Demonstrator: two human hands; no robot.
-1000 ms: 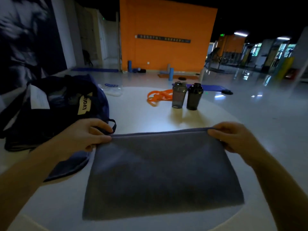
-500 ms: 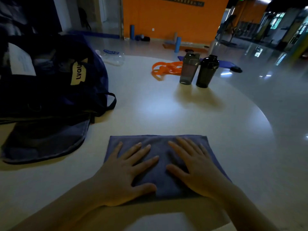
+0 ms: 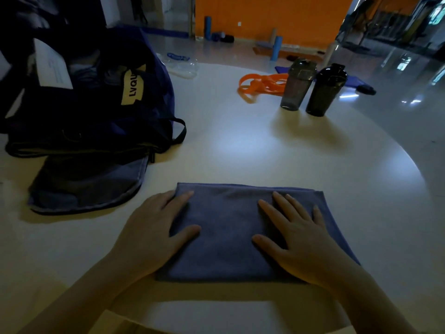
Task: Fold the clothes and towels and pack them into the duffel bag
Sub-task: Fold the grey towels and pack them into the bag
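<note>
A folded blue-grey towel (image 3: 231,227) lies flat on the white round table (image 3: 240,145) in front of me. My left hand (image 3: 154,235) rests flat on its left edge with fingers spread. On the towel's right half my right hand (image 3: 296,235) presses down, fingers straight. The dark navy duffel bag (image 3: 96,112) stands open at the left, with a yellow label and a white paper tag. Its flap (image 3: 86,186) hangs down onto the table just left of the towel.
Two dark shaker bottles (image 3: 313,90) stand at the far right of the table beside an orange band (image 3: 262,84). A clear plastic pouch (image 3: 183,65) lies at the far edge. Beyond the table are a glossy floor, blue rollers and an orange wall.
The towel went from a wide spread held by its far corners to a smaller folded rectangle. Both hands now lie flat on it and have slid apart toward its sides.
</note>
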